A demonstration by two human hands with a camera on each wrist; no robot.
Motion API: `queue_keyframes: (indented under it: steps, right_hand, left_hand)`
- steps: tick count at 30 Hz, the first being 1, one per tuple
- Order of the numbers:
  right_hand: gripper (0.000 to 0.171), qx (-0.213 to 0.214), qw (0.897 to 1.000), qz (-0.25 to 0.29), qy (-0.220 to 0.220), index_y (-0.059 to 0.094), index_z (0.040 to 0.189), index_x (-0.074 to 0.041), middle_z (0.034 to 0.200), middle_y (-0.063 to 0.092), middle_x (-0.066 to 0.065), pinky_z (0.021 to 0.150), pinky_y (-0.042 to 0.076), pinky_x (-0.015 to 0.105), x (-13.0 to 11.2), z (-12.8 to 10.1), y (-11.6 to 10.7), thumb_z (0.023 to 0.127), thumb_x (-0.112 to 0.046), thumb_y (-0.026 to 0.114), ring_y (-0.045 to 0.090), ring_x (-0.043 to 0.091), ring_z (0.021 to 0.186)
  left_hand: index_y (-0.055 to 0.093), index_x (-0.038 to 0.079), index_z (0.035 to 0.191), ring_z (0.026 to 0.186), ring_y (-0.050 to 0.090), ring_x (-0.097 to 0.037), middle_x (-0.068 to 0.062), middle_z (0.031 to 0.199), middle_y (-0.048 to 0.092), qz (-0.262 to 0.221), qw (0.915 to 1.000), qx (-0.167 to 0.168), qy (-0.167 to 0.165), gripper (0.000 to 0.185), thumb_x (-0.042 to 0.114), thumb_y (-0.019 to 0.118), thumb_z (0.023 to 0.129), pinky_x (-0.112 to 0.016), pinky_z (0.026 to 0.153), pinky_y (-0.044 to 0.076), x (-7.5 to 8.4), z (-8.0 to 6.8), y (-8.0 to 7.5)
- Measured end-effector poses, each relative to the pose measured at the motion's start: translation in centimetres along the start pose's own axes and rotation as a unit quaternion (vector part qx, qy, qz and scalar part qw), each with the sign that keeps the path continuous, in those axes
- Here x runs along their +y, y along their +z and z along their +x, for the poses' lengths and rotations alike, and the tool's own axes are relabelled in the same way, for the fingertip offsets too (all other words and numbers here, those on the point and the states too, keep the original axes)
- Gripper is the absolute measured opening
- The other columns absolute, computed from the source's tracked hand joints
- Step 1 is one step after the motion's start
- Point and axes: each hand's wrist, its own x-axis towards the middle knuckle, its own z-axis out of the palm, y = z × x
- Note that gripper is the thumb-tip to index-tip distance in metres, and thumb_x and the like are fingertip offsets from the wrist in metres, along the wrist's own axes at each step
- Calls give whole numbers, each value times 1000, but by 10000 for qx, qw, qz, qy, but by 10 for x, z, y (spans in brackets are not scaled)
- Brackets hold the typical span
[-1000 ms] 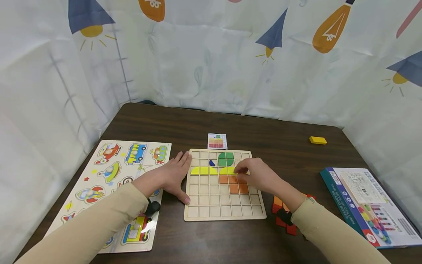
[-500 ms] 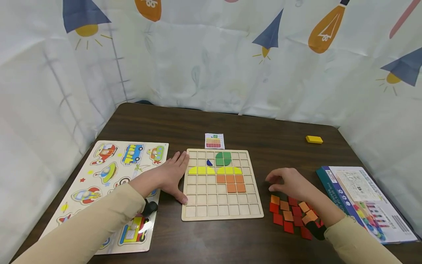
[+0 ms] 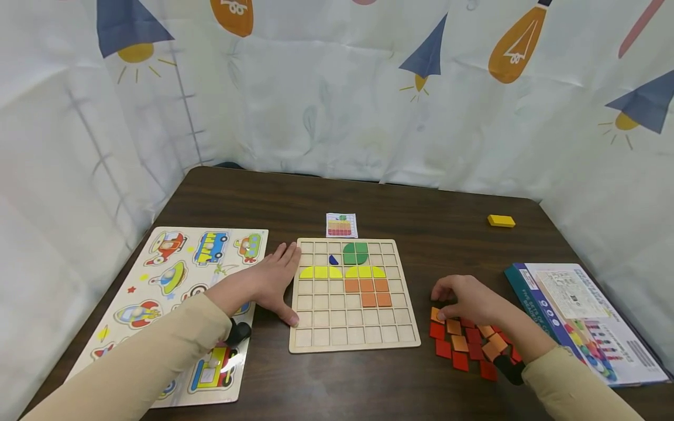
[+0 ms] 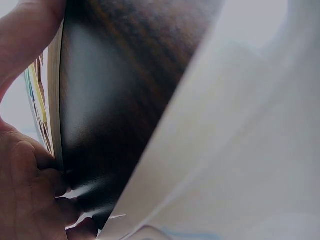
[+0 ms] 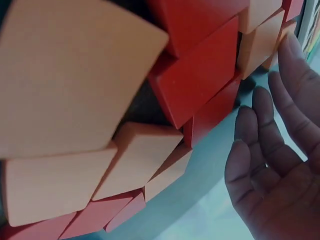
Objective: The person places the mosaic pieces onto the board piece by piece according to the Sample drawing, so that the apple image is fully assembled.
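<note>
In the head view my left hand (image 3: 271, 283) lies with fingers spread at the left edge of a wooden grid board (image 3: 310, 318). The board carries green (image 3: 355, 253), yellow (image 3: 364, 272), dark blue (image 3: 334, 259) and orange tiles (image 3: 367, 285). Right of it, my right hand (image 3: 468, 298) hovers at the far left corner of a pile of red tiles (image 3: 444, 348) and orange tiles. Its thumb comes up to an orange tile (image 3: 436, 314). In the right wrist view the fingers (image 5: 265, 115) are bent loosely, with no tile visibly pinched among them.
A small printed pattern card (image 3: 341, 225) lies just beyond the board. On the left is a vehicle picture puzzle (image 3: 174, 310), partly under the left forearm. A flat box (image 3: 584, 321) lies at the right, and a yellow block (image 3: 501, 221) sits at the far right.
My right hand has left the grid, where another orange tile now shows beside the others, and moved right to the pile. My left hand has stayed at the board's edge.
</note>
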Motion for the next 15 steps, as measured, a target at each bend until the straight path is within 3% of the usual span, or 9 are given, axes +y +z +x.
queue_keyframes:
  steps: [6,15]
  right_hand:
    - [12,261,9996,-99,-3,71,98,-13,86,67,-6,70,52,28,0,4,0,92,-20,77,58,10,77]
    - [21,300,9992,-240,81,71,99,-12,92,67,-3,76,55,35,0,6,0,86,-22,83,59,12,83]
  left_hand:
    - [8,-12,159,156,0,-51,-32,169,1,-29,10000,-19,-24,141,61,88,69,-63,126,14,0,0,0]
    - [7,-11,160,157,-1,-51,-31,169,0,-32,10000,-38,-41,142,62,88,68,-63,126,13,-1,1,0]
